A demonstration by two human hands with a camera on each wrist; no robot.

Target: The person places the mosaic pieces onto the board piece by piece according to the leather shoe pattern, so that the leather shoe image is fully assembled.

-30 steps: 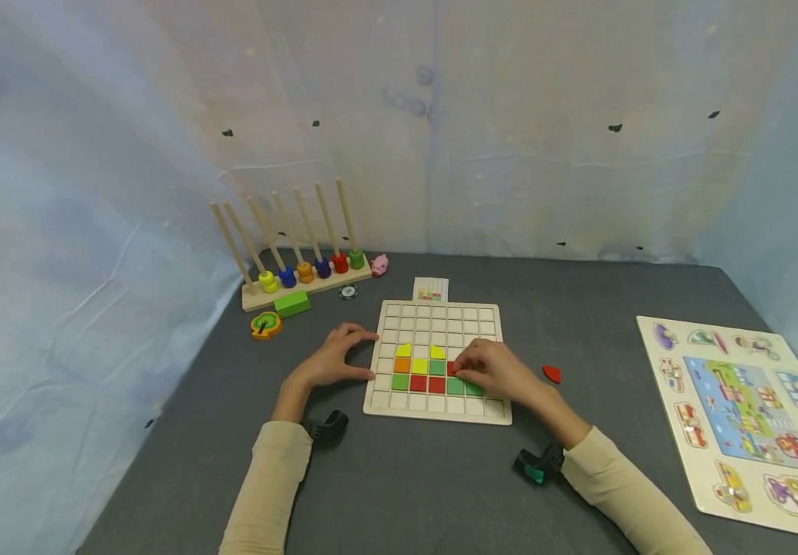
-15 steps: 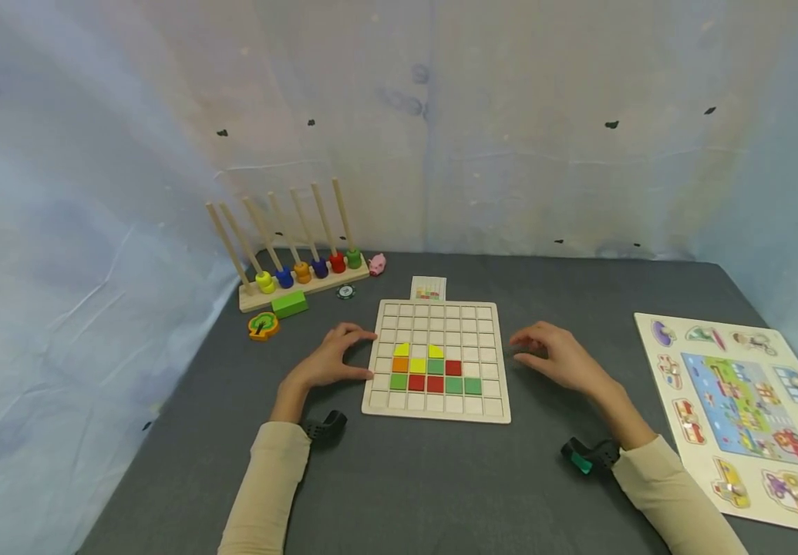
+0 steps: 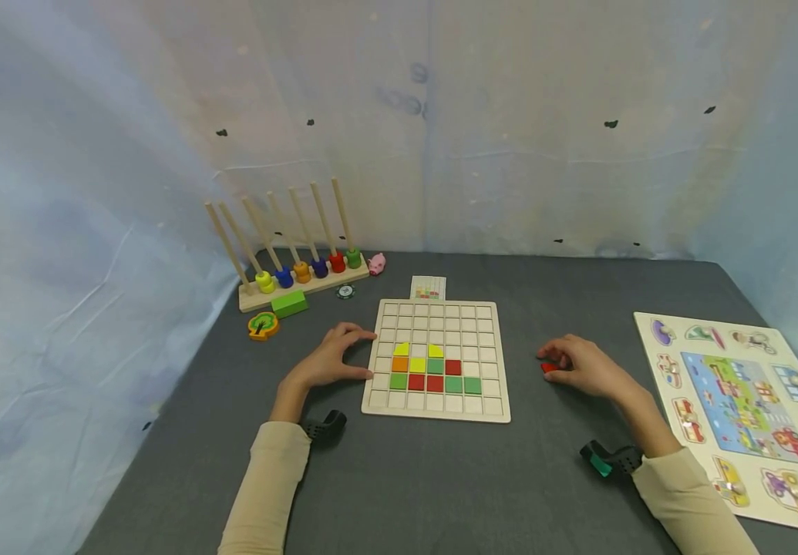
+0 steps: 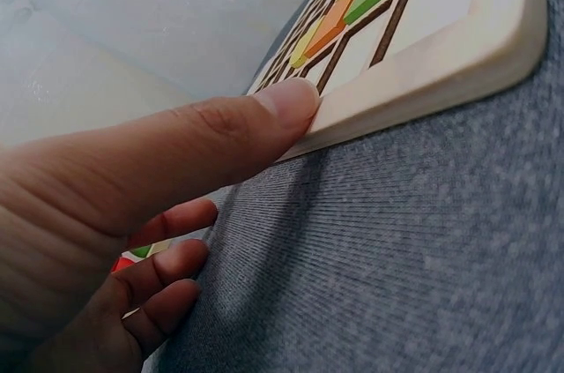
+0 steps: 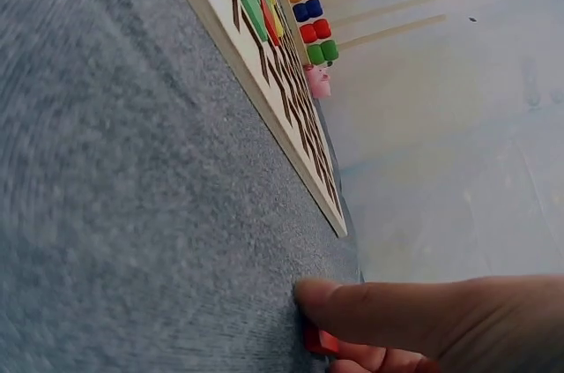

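Observation:
A wooden grid board [image 3: 433,311] lies in the middle of the table with several coloured tiles in its lower half. Two yellow tiles [image 3: 402,350] sit above a row of orange, yellow, green and red, over another of green and red ones. My left hand [image 3: 329,358] touches the board's left edge with thumb and index finger spread; the other fingers hang loose in the left wrist view. To the right of the board, my right hand [image 3: 587,368] pinches a small red piece [image 5: 321,339] at the table surface, thumb and fingers partly covering it.
Behind the board lies a pattern card [image 3: 429,287]. Back left stand a peg rack [image 3: 315,285] with coloured beads, a pink pig [image 3: 377,264], a round chip [image 3: 345,291], a green block [image 3: 290,304] and a tree piece [image 3: 263,325]. A picture puzzle [image 3: 662,362] lies at right.
My right hand has let go of a red tile in the board's second row, moved right off the board, and taken hold of the red piece on the table. The left hand has stayed put.

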